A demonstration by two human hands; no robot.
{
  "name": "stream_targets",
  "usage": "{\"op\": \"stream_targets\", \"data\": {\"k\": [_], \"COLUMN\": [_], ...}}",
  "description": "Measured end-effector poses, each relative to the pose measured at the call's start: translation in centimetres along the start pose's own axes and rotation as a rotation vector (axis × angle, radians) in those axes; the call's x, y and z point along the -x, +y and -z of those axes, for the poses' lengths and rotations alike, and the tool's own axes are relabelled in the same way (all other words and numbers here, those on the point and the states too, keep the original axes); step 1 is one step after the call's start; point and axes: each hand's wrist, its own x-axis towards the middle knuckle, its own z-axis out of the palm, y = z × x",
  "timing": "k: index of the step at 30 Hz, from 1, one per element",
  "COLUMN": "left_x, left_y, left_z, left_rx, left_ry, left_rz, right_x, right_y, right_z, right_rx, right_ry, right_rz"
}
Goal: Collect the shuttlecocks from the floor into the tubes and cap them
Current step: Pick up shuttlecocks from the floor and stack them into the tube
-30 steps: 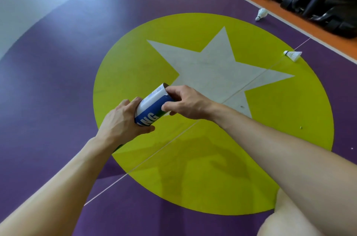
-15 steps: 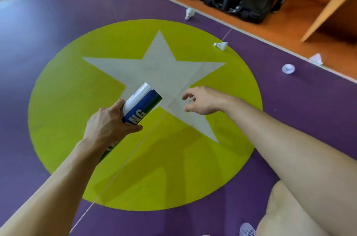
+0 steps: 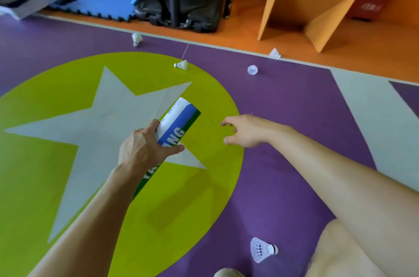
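Nearest you, one shuttlecock lies on its side on the purple floor, just beside your leg at the bottom edge. Your left hand grips a blue, white and green shuttlecock tube around its middle, tilted, far end pointing up and right, held over the yellow circle. Can't tell if that end is capped. Your right hand is loose, fingers spread, holding nothing, apart from the tube. Farther out: a shuttlecock on the circle's edge, another on purple, one near the border line, one on the line. Beyond, a black bag and a wooden stool.
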Motion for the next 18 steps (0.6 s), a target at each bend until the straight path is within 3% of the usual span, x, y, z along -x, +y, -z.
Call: {"op": "stream_targets", "data": {"k": [6, 12, 18], "left_x": [0.0, 0.1, -2.2], "left_y": [2.2, 3.8, 6.9], "left_z": [1.1, 8.0, 20.1], "left_rx": [0.072, 0.077, 0.013], "left_ry": [0.067, 0.051, -0.041], "left_rz": [0.047, 0.186, 0.206], "right_x": [0.2, 0.6, 5.1], "right_y": [3.0, -0.1, -3.7], "right_z": [-0.1, -0.9, 4.7], "right_rx": [-0.092, -0.396, -0.456], "right_ry": [0.031, 0.121, -0.029], "right_rz": [-0.044, -0.076, -0.062]}}
